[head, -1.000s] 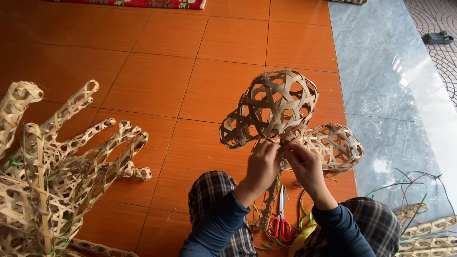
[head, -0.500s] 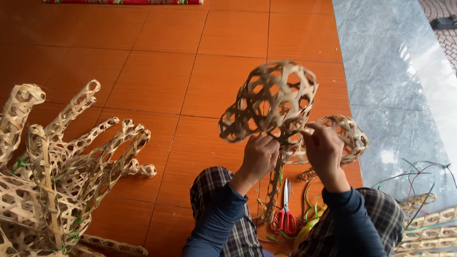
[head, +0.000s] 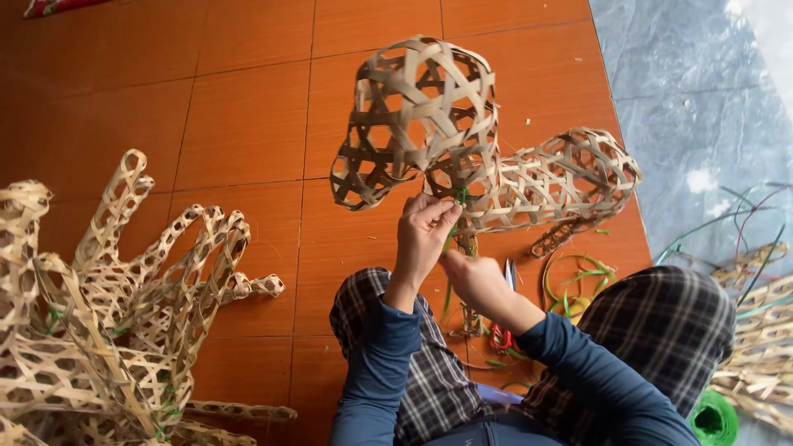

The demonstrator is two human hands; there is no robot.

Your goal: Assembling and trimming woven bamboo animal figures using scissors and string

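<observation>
Orange floor tiles (head: 248,107) underneath; my left hand (head: 423,235) is pinching a green tie (head: 459,196) at the woven bamboo frame's (head: 425,116) neck, six o'clock; right hand (head: 472,281) is gripping the tie's tail. Light, springy, crushable; neck seems best hold.

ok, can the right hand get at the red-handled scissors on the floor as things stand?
Probably yes. The right hand is just above the red-handled scissors, with nothing between them, but it is pinching a green tie at the woven bamboo piece and would have to let go first.

Tan open-weave bamboo shape (head: 425,116), green tie strip (head: 453,239), orange floor tiles (head: 248,107), dark plaid trousers (head: 661,330), blue sleeves (head: 376,363).
</observation>
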